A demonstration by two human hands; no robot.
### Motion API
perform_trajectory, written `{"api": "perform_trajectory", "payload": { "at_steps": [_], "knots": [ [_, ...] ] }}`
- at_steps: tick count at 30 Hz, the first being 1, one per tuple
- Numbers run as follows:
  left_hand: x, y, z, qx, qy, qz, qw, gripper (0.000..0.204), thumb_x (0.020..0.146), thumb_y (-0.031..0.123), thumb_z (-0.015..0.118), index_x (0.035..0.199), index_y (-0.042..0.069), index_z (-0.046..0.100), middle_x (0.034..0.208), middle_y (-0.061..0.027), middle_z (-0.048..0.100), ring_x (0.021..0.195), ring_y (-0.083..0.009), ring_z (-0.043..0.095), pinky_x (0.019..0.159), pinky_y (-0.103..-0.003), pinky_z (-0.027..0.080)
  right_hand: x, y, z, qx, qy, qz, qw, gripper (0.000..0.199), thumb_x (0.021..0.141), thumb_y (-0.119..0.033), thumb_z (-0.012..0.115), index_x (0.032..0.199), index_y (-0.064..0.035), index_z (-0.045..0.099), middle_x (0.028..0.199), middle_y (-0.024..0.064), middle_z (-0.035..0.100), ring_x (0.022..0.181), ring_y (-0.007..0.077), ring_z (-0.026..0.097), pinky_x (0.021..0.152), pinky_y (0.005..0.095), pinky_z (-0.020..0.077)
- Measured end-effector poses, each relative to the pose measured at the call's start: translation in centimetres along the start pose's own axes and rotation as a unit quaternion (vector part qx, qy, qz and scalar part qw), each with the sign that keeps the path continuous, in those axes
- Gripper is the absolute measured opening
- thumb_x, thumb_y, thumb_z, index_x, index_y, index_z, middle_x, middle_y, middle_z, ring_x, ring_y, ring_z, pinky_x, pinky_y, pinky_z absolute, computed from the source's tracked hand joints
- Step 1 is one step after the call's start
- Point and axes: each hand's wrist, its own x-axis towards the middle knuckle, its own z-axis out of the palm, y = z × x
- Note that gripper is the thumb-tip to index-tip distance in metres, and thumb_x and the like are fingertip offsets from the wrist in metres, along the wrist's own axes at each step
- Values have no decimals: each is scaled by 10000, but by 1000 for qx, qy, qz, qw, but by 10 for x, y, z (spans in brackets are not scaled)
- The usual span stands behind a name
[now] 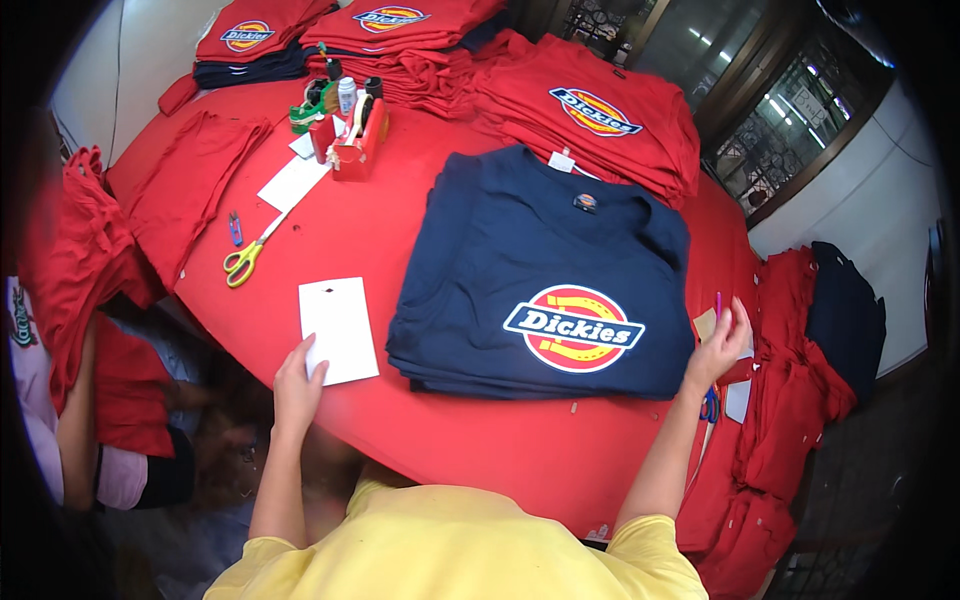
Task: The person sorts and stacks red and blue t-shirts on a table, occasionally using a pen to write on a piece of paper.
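My left hand (300, 385) pinches the near left corner of a white card (340, 328) with a small dark hole near its top, at the table's front edge. To its right lies a stack of folded navy T-shirts (560, 240), the top one bearing a round red and yellow print. Beyond the right side of that stack, my right hand (722, 345) has its fingers closed around a thin pink stick, perhaps a pen (718, 306). Its lower part is hidden by the fingers. Close to that wrist lie blue-handled scissors (710, 404), partly covered.
Yellow-handled scissors (243, 264) and small blue thread snips (235, 229) lie on the red table (330, 235). Farther back stands a red tape dispenser (357, 145) beside bottles. Red shirt stacks (600, 100) line the far side. At left, another person handles red cloth (85, 270).
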Motion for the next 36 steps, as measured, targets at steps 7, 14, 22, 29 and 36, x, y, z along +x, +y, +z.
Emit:
{"api": "perform_trajectory", "payload": {
  "at_steps": [7,14,22,29,36],
  "knots": [
    [30,-29,-8,141,20,210,967,530,851,381,684,1295,113,576,1323,-124,519,1247,-310,466,1036,-449,378,-54,-197,113,258,-245,-124,926,170,899,-59,592,1049,-43,669,1124,105,641,1094,264,551,951,341,421],
    [30,-51,9,64,29,257,964,497,841,339,702,1267,106,602,1350,-101,539,1303,-280,451,1112,-446,341,-155,-245,238,101,-322,-259,905,155,856,-181,640,981,-93,663,1128,108,603,1077,298,539,945,452,399],
    [30,-52,1,28,28,258,965,463,814,293,723,1225,102,627,1318,-104,554,1281,-283,470,1106,-466,348,-180,-238,255,-56,-400,-346,847,176,818,-235,663,935,-114,717,1040,34,668,1101,266,532,1013,461,344],
    [37,-59,-1,15,4,280,960,458,839,276,700,1255,111,605,1335,-97,539,1290,-271,463,1119,-473,322,-181,-239,258,-40,-399,-326,856,166,820,-215,669,937,-103,704,1025,37,665,1106,262,537,1014,454,352],
    [37,-58,-2,1,-40,279,959,432,872,250,662,1277,117,590,1381,-91,499,1328,-280,411,1128,-493,279,-181,-236,257,-39,-405,-320,856,150,819,-204,672,920,-99,709,1017,32,667,1093,260,541,1016,456,351]
  ]
}}
